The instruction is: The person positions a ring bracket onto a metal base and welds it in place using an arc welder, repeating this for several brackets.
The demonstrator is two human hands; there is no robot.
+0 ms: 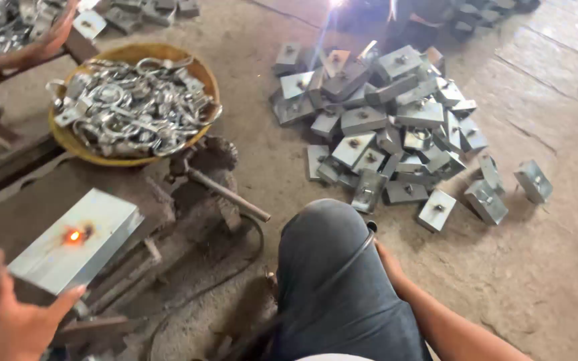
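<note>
My left hand [11, 317] is at the bottom left with fingers spread, its thumb at the near corner of a galvanised metal box piece [95, 230]. That piece lies tilted on a dark rusty stand and has a glowing orange weld spot [73, 235] on its top face. My right hand [388, 262] is mostly hidden behind my raised knee in grey trousers [332, 281]. A black cable [350, 257] runs over the knee toward that hand, and I cannot see its grip.
A yellow basin [202, 70] full of shiny metal rings and clips sits upper left. A pile of several metal box pieces [382, 113] lies on the concrete floor to the right. A hammer-like tool [225, 194] rests on the stand. Another person's arm [41, 43] reaches in at the top left.
</note>
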